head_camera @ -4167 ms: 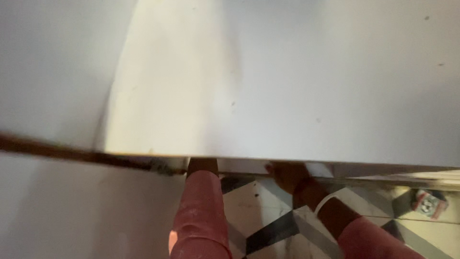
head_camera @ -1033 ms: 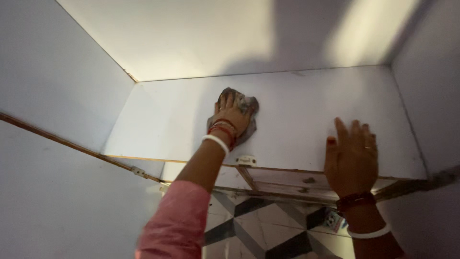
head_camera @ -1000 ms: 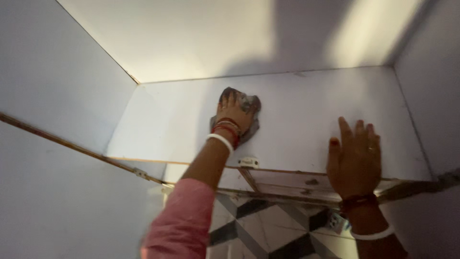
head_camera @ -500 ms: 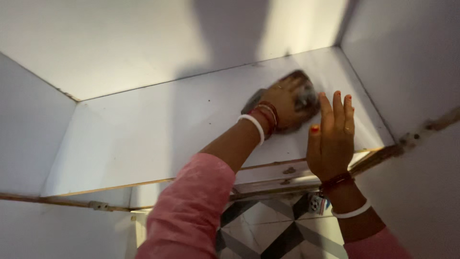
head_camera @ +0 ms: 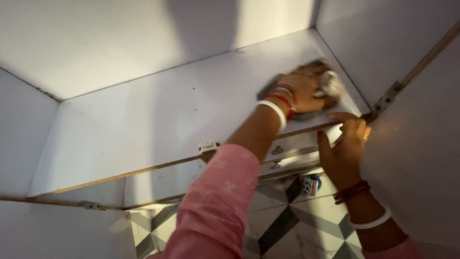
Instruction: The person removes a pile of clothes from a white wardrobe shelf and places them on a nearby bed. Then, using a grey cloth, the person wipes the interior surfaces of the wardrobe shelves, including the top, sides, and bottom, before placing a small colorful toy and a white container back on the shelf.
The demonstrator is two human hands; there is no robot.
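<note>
White cupboard shelf (head_camera: 143, 115), left hand (head_camera: 306, 88) w/ rag (head_camera: 330, 84), tiled floor (head_camera: 287, 225)

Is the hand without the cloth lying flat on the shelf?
No, the right hand grips the front edge of the white shelf, fingers curled over it.

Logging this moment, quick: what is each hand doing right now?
Left hand: closed on a dark cloth, pressing it on the white shelf.
Right hand: fingers curled over the shelf's front edge.

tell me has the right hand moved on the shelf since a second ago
Yes. The right hand lay flat on the shelf a second ago; now it has drawn back to the front edge and grips it beside the right wall, near the hinge.
</note>
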